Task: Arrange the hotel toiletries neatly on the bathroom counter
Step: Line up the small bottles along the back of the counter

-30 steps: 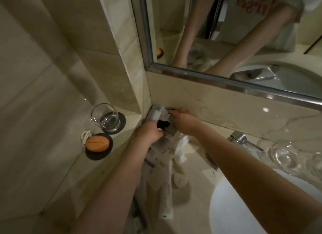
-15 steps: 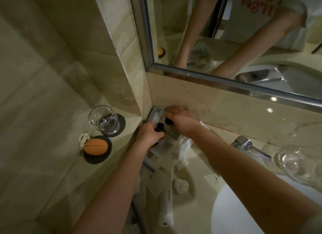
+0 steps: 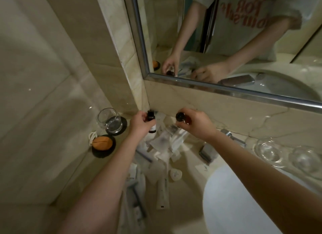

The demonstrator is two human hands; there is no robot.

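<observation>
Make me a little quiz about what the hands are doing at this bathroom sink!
1. True or false: the left hand grips one dark bottle, and the right hand grips a second dark bottle.
2. What does the glass stand on? A) a dark coaster B) a towel C) a soap dish
3. Are the white packets lined up neatly yet?

Key: 1 true; 2 A; 3 no, they lie in a loose heap.

Pale, loose short-sleeved T-shirt (image 3: 231,35) with orange-red lettering (image 3: 244,9), reflected in the mirror (image 3: 226,91); bare forearms (image 3: 104,181).
</observation>
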